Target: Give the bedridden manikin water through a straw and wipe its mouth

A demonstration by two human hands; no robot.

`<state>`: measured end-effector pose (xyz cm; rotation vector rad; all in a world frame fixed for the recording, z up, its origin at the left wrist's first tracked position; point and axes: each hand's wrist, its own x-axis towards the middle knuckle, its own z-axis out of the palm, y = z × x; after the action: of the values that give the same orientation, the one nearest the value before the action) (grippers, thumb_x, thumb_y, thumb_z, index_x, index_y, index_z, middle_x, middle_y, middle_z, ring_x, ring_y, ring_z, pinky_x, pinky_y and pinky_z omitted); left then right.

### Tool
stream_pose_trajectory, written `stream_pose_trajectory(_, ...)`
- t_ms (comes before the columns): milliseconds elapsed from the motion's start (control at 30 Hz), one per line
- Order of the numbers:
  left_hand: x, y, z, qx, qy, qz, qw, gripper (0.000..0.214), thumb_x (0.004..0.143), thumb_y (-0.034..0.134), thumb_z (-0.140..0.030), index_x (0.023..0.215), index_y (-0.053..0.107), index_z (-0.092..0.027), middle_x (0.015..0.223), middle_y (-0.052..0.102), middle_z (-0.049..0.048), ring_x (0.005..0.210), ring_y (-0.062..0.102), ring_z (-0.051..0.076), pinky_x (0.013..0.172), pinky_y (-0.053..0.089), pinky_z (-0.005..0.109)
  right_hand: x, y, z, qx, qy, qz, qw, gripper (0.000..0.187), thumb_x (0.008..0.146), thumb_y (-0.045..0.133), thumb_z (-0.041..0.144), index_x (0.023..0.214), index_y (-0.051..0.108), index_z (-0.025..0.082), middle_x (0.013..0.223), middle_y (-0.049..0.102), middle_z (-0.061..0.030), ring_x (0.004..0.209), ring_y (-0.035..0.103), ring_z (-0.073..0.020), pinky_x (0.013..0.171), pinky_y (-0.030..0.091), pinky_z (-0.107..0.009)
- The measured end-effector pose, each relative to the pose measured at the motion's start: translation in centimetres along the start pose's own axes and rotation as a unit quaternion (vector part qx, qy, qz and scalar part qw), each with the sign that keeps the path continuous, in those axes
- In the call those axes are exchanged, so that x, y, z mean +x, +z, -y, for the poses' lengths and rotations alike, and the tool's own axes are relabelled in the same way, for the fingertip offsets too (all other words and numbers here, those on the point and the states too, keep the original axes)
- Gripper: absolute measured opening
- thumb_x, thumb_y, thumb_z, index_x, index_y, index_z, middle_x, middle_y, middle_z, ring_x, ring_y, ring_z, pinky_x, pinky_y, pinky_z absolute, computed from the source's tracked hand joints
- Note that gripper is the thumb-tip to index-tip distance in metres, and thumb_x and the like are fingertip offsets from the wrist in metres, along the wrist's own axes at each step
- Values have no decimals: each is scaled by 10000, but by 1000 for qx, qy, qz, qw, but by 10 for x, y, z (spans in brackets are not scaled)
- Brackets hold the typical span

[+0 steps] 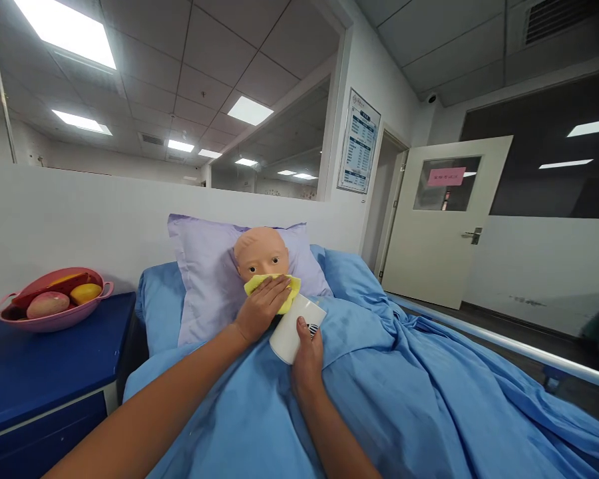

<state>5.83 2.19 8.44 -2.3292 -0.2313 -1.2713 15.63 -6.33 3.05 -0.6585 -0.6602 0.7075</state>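
Observation:
A mannequin head lies face up on a lilac pillow, with blue bedding below it. My left hand presses a folded yellow cloth over the mannequin's mouth and chin, which are hidden. In my right hand is a white mug with a dark striped mark, tilted, its upper end close beside the cloth. My thumb lies along the mug's side; the other fingers are partly hidden behind it. The inside of the mug does not show.
At the left, a pink basket of fruit stands on a blue bedside cabinet. A blue quilt covers the bed. A pale bed rail runs along the right side. Beyond it a white door stands ajar.

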Motion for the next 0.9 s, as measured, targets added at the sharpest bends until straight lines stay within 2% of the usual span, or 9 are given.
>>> stream_pose_trajectory(100,-21,9,-1,18,5,40,999,362,975,375,-169,1315,495,-138,1339,574,135,1302,478,202,1087,439,425,1,-1,-1,-5,6,0,1000,539,796,656,471,1251,523,213,999,667,-38,796,632,-176,670,527,-280)
stream_pose_trajectory(233,-40,2,-3,15,13,33,999,360,964,405,-159,1310,503,-133,1307,601,135,1280,504,213,1093,431,435,4,-3,-5,-3,14,6,1000,494,791,667,468,1193,534,213,940,669,-23,735,628,-167,633,519,-276)
stream_pose_trajectory(300,-33,-11,-1,-13,41,38,998,347,952,428,-140,1283,530,-143,1288,617,127,1298,483,217,1112,406,447,4,-3,-6,8,10,9,1000,485,789,674,458,1184,536,214,941,671,-22,759,635,-174,664,524,-289)
stream_pose_trajectory(433,2,-35,6,-35,46,16,998,338,954,398,-128,1250,557,-167,1338,580,120,1366,386,229,1139,348,498,1,1,-4,7,6,17,1000,463,798,673,438,1185,545,220,953,675,-17,778,638,-174,704,519,-298)
stream_pose_trajectory(567,20,-28,8,-6,38,8,999,314,948,397,-120,1199,586,-140,1357,558,142,1371,378,239,1138,353,494,-2,2,-2,-10,4,18,1000,496,795,665,457,1220,539,234,939,669,-3,722,617,-158,630,502,-270)
stream_pose_trajectory(633,11,-16,7,-2,26,22,999,288,949,409,-130,1162,604,-134,1321,588,150,1330,442,234,1117,395,465,-1,0,-4,-15,7,12,1000,497,795,660,465,1219,539,235,934,669,0,729,618,-162,627,500,-269)
stream_pose_trajectory(767,-24,1,0,0,-4,44,999,281,956,429,-176,1181,595,-147,1286,618,131,1268,517,223,1090,436,446,2,-2,-7,-10,12,23,1000,458,802,659,462,1179,550,227,956,677,-9,718,617,-154,647,502,-271)
stream_pose_trajectory(833,-36,-2,-2,1,-8,37,999,280,955,438,-180,1188,592,-151,1277,624,129,1256,529,221,1074,455,439,2,-2,-7,-2,17,22,1000,452,796,672,454,1166,551,224,956,682,-14,709,619,-153,662,508,-280)
stream_pose_trajectory(900,-35,-11,-3,-3,11,25,1000,284,948,443,-155,1191,588,-147,1278,622,134,1270,515,221,1070,460,437,1,-1,-6,5,17,20,1000,463,790,680,447,1173,548,222,974,685,-22,743,633,-165,690,515,-295)
